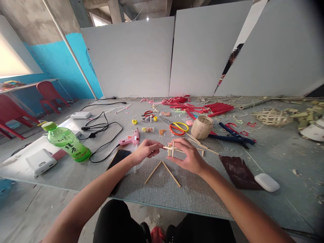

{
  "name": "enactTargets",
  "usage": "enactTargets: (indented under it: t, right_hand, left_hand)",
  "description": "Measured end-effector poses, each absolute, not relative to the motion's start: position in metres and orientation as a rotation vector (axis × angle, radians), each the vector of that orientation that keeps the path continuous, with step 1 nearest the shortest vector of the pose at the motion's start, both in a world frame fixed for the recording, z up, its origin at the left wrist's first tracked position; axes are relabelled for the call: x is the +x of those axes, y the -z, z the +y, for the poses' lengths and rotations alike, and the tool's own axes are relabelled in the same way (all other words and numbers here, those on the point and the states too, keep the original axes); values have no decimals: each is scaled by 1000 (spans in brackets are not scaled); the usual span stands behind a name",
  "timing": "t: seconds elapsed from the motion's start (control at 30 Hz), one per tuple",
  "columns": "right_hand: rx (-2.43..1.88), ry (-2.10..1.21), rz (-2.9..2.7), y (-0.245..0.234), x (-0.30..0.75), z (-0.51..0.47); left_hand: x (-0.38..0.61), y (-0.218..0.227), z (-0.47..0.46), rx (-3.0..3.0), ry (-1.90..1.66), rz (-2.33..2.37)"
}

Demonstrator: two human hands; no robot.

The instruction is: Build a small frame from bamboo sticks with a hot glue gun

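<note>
My left hand (146,151) pinches the left end of a small frame of thin bamboo sticks (171,148), held just above the grey table (192,195). My right hand (188,156) grips the same frame from the right, fingers curled round the crossed sticks. Two more sticks (163,172) lie on the table below the hands, joined in an upside-down V. A pink glue gun (131,139) rests just left of my left hand.
A green bottle (66,141), white power banks (42,161) and black cables sit left. A phone (118,158) lies by my left wrist. Scissors (178,128), a small woven basket (201,127), blue pliers (234,135), red strips and a dark cloth (238,171) lie beyond and right.
</note>
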State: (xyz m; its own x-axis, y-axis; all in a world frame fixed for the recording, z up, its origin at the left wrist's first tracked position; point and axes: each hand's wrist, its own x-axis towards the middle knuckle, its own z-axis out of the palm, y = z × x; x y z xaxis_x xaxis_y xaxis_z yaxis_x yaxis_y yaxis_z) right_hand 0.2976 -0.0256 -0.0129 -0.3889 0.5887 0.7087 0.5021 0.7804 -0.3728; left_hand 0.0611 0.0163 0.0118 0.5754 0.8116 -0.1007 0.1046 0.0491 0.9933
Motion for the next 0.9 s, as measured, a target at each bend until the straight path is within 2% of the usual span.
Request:
enactTargets:
  t: [0.9]
  right_hand:
    - [-817,-90,-2081,13,298,-25]
  left_hand:
    - [61,-17,13,1477,-598,793]
